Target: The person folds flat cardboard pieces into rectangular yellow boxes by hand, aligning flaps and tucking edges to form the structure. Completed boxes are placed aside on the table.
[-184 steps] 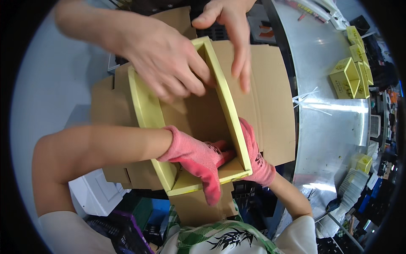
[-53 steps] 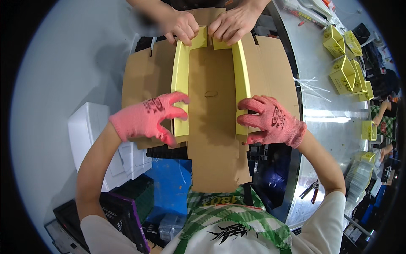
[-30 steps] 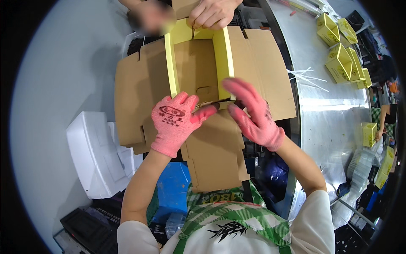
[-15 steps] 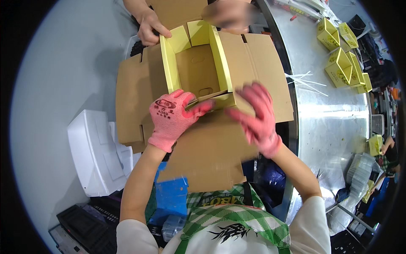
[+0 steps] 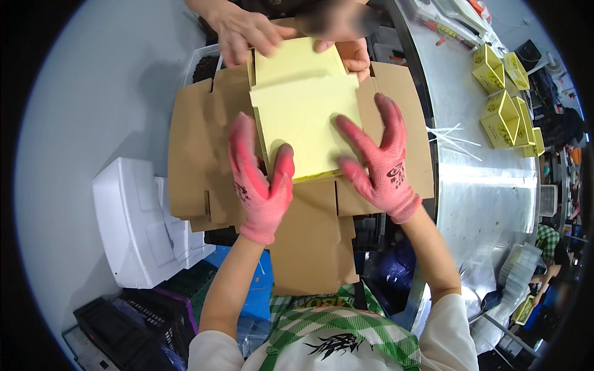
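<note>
Yellow box [image 5: 306, 127]: on the brown cardboard [image 5: 201, 145], midway between its left and right edges; two pale panels show on top.
Near panel [image 5: 306, 114]: the larger of the two, slightly aslant, its far edge lapping over the far panel [image 5: 300, 60].
Left hand [image 5: 263, 207]: in a pink glove, at the box's left side near the close corner; fingers loosely extended, thumb by the near panel's left part; it is not clenched, and whether it presses on the box cannot be told.
Right hand [image 5: 387, 170]: in a pink glove, fingers spread apart, thumb and one fingertip over the right part of the near panel; not closed around anything, contact too blurred to tell.
Co-worker's hands [image 5: 247, 31]: bare, at the box's far end; one is by the left corner, the other at the right corner with its thumb on the far panel.
Metal table [image 5: 473, 204]: to the right of the cardboard; white strips [image 5: 455, 141] lie at its left edge, open yellow cartons [image 5: 498, 120] stand along its right edge toward the far end, and stacked clear trays [image 5: 518, 269] lie near its close right corner.
White foam box [image 5: 133, 226]: beyond the cardboard's left edge, lower down.
</note>
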A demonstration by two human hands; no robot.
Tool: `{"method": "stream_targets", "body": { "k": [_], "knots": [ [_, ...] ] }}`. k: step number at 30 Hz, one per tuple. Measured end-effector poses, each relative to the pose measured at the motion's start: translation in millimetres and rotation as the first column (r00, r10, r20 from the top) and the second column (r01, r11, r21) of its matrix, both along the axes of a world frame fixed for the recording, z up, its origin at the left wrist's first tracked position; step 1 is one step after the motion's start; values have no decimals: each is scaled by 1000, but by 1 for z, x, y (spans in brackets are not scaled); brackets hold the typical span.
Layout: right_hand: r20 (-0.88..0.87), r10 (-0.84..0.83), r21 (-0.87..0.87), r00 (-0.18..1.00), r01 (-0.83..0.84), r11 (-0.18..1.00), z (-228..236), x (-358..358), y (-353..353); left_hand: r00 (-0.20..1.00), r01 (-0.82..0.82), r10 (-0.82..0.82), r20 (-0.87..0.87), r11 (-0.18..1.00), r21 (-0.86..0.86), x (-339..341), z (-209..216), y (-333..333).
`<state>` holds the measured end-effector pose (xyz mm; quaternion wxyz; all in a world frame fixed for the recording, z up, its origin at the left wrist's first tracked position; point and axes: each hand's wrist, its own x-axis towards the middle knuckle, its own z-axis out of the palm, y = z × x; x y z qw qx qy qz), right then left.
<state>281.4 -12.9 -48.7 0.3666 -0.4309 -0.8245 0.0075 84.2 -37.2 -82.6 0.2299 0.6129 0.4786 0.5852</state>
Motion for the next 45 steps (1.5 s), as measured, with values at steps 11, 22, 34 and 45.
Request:
{"method": "stream_targets", "body": {
  "k": [11, 22, 34, 45],
  "knots": [
    [362, 503, -387, 785, -364, 847, 11, 15, 39, 23, 96, -310, -950, 947, -307, -26, 76, 18],
    [-162, 175, -165, 971, -201, 966, -29, 17, 5, 45, 175, -978, 206, -195, -965, 22, 60, 94],
    [-205, -87, -714, 975, -88, 695, -83, 12, -10, -69, 346, -963, 260, -267, -900, 26, 22, 112],
    [-219, 38, -509, 975, -148, 848, -82, 12, -3, -232, 350, -904, 359, -422, -836, 33, 10, 125]
  ]
}}
